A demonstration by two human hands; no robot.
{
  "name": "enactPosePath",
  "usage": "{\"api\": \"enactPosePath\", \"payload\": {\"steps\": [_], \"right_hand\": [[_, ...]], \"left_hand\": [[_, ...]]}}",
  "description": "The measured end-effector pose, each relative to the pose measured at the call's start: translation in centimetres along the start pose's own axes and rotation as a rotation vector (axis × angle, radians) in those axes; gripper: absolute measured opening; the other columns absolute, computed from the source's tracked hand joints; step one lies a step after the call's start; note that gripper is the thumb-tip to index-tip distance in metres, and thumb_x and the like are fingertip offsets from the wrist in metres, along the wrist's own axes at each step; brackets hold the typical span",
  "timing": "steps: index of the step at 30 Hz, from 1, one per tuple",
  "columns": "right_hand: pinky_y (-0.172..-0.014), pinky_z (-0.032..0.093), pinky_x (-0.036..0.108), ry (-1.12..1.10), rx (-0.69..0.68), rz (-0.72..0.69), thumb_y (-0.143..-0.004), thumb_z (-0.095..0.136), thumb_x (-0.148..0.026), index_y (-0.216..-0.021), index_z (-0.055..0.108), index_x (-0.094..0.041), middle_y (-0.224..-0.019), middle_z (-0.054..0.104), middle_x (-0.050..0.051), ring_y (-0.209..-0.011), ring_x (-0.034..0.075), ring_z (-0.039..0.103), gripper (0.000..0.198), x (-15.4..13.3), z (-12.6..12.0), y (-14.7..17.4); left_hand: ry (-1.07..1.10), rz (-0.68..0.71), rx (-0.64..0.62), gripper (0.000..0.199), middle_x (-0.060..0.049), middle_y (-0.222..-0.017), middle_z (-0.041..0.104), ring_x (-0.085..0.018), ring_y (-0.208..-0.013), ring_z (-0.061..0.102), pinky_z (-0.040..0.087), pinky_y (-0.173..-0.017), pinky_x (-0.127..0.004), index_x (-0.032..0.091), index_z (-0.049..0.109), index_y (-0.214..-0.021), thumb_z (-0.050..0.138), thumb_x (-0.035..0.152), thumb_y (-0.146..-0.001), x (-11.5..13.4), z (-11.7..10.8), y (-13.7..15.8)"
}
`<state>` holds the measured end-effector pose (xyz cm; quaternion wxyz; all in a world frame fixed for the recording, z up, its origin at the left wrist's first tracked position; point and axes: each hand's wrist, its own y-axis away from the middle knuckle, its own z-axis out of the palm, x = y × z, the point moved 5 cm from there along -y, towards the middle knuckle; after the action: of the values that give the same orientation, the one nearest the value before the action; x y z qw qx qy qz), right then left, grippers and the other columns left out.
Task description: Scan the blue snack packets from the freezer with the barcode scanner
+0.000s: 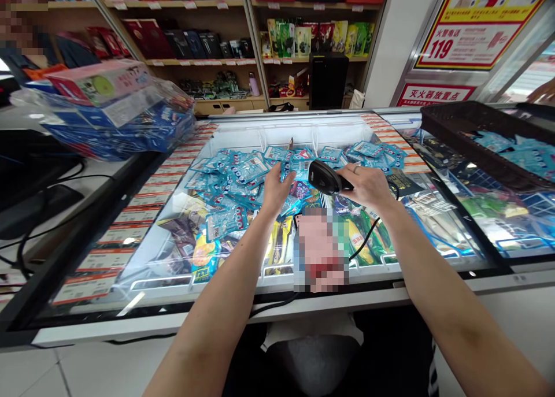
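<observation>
My right hand (368,186) is wrapped round a black barcode scanner (325,177). The scanner's head points left, toward my left hand (277,192). Between the thumb and fingers of that hand is the edge of a small blue packet (299,169), just left of the scanner; my grip on it is partly hidden. Many more blue packets (243,171) lie in a loose heap around and beyond both hands, appearing to rest on the glass top of a chest freezer (234,296). A cable (368,235) from the scanner hangs below my right hand.
A plastic-wrapped stack of boxes (117,111) stands at the left. At the right is a dark basket (481,160) with blue packets in it. Wrapped ice creams (359,241) show under the glass. Shelves (212,62) line the back, and a person (65,47) is at far left.
</observation>
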<state>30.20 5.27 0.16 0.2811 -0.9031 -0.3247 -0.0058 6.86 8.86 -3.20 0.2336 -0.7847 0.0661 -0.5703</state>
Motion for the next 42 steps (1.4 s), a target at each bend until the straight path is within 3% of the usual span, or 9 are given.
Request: {"api": "enactPosePath", "payload": {"steps": [14,35,42], "right_hand": [[-0.058,0.029,0.028,0.018,-0.008,0.045,-0.084,0.058,-0.038,-0.11,0.06,-0.02,-0.095,0.066,0.005,-0.076,0.019,0.06,0.031,-0.1,-1.2,0.6],[-0.057,0.028,0.028,0.03,-0.046,0.068,-0.083,0.059,-0.039,-0.111,0.061,-0.02,-0.107,0.066,0.009,-0.078,0.02,0.06,0.035,0.1,-1.4,0.8],[-0.058,0.028,0.028,0.013,-0.01,0.057,-0.085,0.056,-0.038,-0.11,0.061,-0.021,-0.099,0.067,0.006,-0.078,0.02,0.06,0.031,0.0,-1.5,0.8]], "left_hand": [[-0.03,0.036,0.072,0.015,-0.003,-0.084,0.061,-0.021,-0.088,0.059,0.052,-0.08,-0.039,0.02,0.059,-0.09,0.06,0.029,-0.078,0.2,-0.2,0.3],[-0.073,-0.013,0.047,0.024,-0.004,-0.092,0.063,-0.023,-0.097,0.057,0.048,-0.089,-0.042,0.02,0.059,-0.1,0.059,0.028,-0.077,0.3,0.0,0.3],[-0.07,-0.034,0.04,0.021,-0.005,-0.093,0.063,-0.023,-0.099,0.058,0.049,-0.089,-0.042,0.02,0.058,-0.098,0.059,0.027,-0.078,0.5,0.0,0.5]]}}
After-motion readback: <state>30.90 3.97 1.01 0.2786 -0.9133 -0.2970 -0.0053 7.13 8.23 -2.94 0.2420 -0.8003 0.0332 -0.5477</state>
